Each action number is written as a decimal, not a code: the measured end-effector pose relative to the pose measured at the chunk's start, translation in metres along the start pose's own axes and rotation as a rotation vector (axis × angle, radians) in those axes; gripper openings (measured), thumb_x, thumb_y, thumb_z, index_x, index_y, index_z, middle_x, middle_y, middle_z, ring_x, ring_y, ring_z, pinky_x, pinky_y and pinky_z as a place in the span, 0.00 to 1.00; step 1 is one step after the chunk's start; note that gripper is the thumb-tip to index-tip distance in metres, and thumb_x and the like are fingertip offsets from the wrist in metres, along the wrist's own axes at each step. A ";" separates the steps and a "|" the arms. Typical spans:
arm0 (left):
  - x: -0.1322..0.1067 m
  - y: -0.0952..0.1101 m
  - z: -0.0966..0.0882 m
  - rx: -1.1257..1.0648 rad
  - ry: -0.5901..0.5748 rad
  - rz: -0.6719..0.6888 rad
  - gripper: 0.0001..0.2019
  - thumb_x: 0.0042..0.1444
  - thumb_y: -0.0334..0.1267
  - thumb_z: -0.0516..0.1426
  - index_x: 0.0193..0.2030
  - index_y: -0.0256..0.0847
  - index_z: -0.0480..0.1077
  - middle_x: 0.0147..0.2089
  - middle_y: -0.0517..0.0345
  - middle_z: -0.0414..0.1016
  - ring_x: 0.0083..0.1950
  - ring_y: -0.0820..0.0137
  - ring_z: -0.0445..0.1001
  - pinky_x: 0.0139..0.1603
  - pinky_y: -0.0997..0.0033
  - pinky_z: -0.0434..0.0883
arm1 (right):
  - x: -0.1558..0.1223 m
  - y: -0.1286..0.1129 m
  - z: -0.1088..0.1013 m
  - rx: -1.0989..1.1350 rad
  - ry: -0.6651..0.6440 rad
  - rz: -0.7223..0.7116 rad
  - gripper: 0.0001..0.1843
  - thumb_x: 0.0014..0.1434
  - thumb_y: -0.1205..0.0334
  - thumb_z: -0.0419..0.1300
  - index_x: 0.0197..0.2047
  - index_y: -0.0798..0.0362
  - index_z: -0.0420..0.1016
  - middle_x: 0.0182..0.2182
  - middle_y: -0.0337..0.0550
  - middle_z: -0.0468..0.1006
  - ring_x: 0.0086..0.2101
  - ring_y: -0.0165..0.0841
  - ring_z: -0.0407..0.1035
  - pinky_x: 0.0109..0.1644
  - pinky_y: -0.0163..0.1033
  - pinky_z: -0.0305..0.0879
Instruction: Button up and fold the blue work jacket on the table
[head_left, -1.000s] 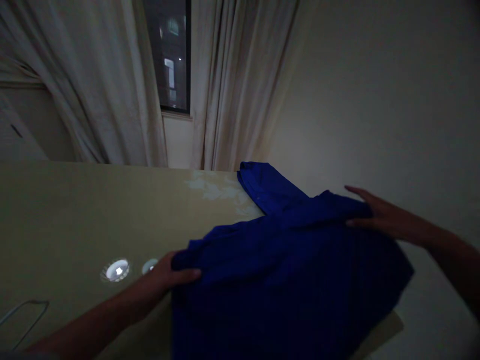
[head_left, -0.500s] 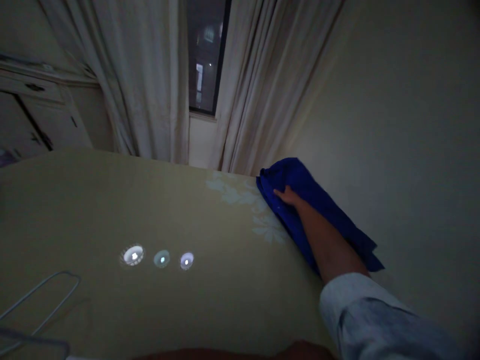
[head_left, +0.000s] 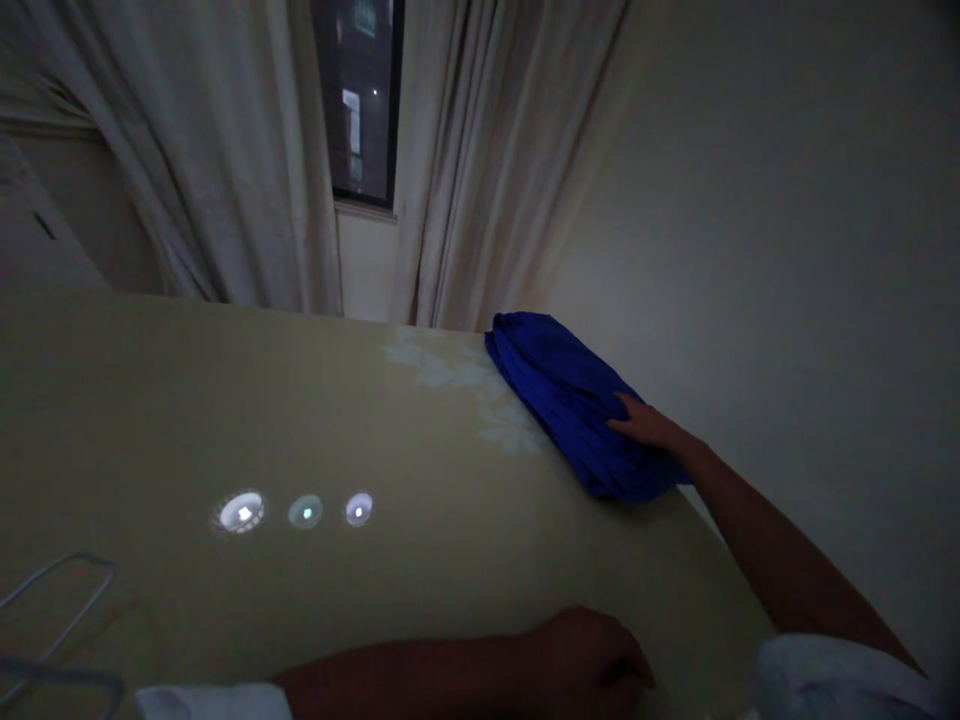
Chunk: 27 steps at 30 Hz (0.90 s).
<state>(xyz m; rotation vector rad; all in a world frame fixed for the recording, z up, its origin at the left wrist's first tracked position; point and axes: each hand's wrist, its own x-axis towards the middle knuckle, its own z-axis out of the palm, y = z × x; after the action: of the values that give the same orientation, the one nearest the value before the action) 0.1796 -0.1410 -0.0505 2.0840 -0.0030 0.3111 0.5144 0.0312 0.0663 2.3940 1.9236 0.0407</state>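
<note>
A folded blue cloth (head_left: 555,375), perhaps a garment, lies along the right edge of the pale table (head_left: 435,560), against the wall. My right hand (head_left: 643,420) rests on the cloth's near part, thumb and fingers apart, pressing on it without a visible grip. Low in the view, my left hand (head_left: 585,655) hangs over the table's near part with its fingers curled in. Nothing shows in that hand, and it is apart from the cloth.
Bent wire, looking like hangers (head_left: 67,600), is at the lower left. Ceiling lights reflect in the glossy tabletop. Beyond the table hang long curtains (head_left: 247,150) beside a dark window (head_left: 360,110). A plain wall (head_left: 787,250) borders the right side.
My right hand has drawn back toward me along the cloth, whose near end is now tucked into a more compact bundle. More of my left hand and forearm has come into view.
</note>
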 end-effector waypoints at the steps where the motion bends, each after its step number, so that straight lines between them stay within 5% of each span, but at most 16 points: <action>1: -0.002 0.004 -0.002 0.008 0.011 -0.007 0.17 0.63 0.37 0.56 0.55 0.39 0.79 0.54 0.48 0.84 0.54 0.60 0.82 0.58 0.66 0.75 | -0.012 -0.005 -0.001 -0.055 -0.025 -0.002 0.45 0.63 0.52 0.62 0.77 0.63 0.55 0.60 0.67 0.77 0.55 0.54 0.76 0.60 0.53 0.71; 5: -0.007 0.011 -0.006 0.022 0.041 -0.033 0.16 0.63 0.34 0.57 0.54 0.39 0.79 0.54 0.48 0.84 0.53 0.61 0.83 0.56 0.67 0.75 | -0.036 -0.032 -0.031 -0.257 -0.074 0.032 0.41 0.66 0.65 0.52 0.80 0.58 0.48 0.56 0.69 0.79 0.53 0.57 0.77 0.55 0.56 0.71; 9: -0.010 0.014 -0.009 0.012 0.048 -0.045 0.16 0.62 0.32 0.57 0.55 0.37 0.79 0.54 0.47 0.83 0.54 0.60 0.82 0.57 0.66 0.75 | -0.042 -0.039 -0.060 -0.267 -0.038 0.050 0.40 0.64 0.63 0.54 0.78 0.51 0.53 0.55 0.66 0.80 0.49 0.55 0.78 0.52 0.54 0.71; 13: -0.010 0.020 -0.012 -0.001 0.034 -0.035 0.15 0.62 0.32 0.57 0.54 0.35 0.79 0.52 0.45 0.84 0.53 0.60 0.82 0.56 0.67 0.74 | -0.065 -0.050 -0.028 -0.250 -0.250 -0.114 0.43 0.62 0.64 0.56 0.79 0.57 0.53 0.61 0.67 0.76 0.55 0.52 0.76 0.58 0.51 0.70; 17: -0.011 0.020 -0.012 -0.078 0.113 -0.066 0.16 0.61 0.33 0.58 0.54 0.35 0.79 0.50 0.46 0.83 0.48 0.62 0.82 0.52 0.68 0.74 | -0.096 -0.063 0.016 -0.205 -0.142 -0.156 0.41 0.71 0.48 0.50 0.78 0.63 0.53 0.71 0.71 0.62 0.66 0.56 0.65 0.68 0.55 0.64; 21: -0.012 0.017 -0.011 -0.235 0.226 -0.154 0.19 0.61 0.34 0.57 0.58 0.34 0.75 0.48 0.47 0.83 0.44 0.64 0.80 0.46 0.69 0.74 | -0.118 -0.058 0.030 -0.187 -0.055 -0.162 0.66 0.56 0.28 0.63 0.81 0.62 0.42 0.75 0.71 0.53 0.71 0.64 0.54 0.69 0.64 0.61; 27: -0.012 0.021 -0.013 -0.369 0.233 -0.175 0.19 0.60 0.32 0.57 0.57 0.32 0.75 0.45 0.46 0.83 0.43 0.63 0.80 0.45 0.67 0.73 | -0.125 -0.046 0.035 -0.284 0.036 -0.288 0.63 0.58 0.56 0.64 0.81 0.59 0.26 0.72 0.69 0.61 0.67 0.58 0.63 0.61 0.56 0.70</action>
<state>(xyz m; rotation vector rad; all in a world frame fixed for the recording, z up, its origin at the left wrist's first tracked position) 0.1622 -0.1419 -0.0288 1.6608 0.2425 0.4111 0.4448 -0.0824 0.0305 1.9363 2.0947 0.3189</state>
